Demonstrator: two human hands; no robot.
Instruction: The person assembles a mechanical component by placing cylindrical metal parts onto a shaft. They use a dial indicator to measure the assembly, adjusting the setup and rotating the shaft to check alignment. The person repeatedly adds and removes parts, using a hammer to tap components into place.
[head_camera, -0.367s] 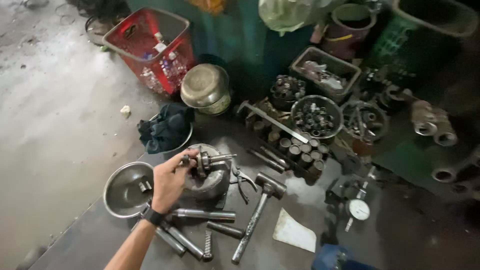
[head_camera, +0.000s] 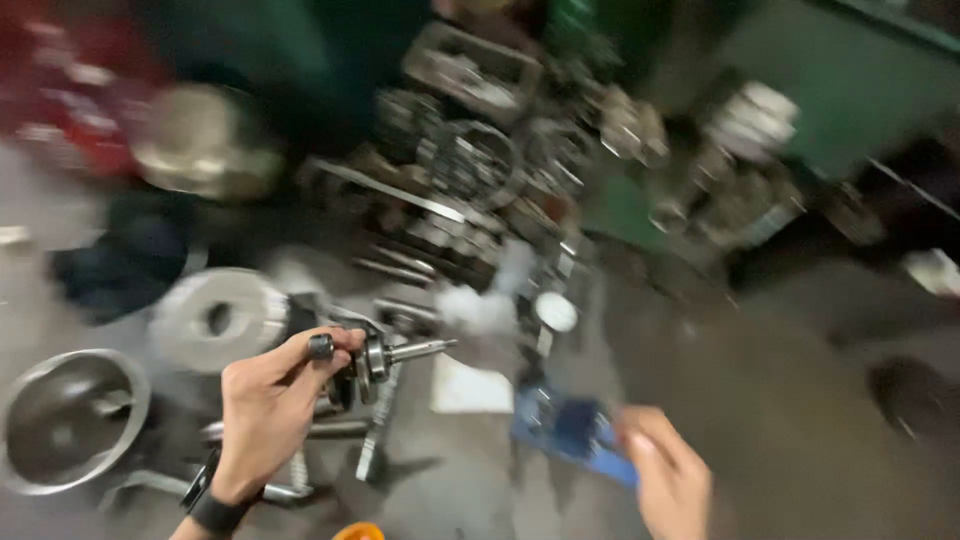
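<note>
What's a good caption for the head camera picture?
Left hand lifts a metal shaft part above a cluttered workshop floor; right hand hovers empty.

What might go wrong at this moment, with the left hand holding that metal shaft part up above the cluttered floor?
1. The left hand pinches the stepped grey metal shaft assembly only at one end; it may slip onto the round steel bowl or the loose parts below.
2. The right hand reaches near a blurred blue object; the heavy blur suggests fast movement, so it may bump the clutter.
</note>
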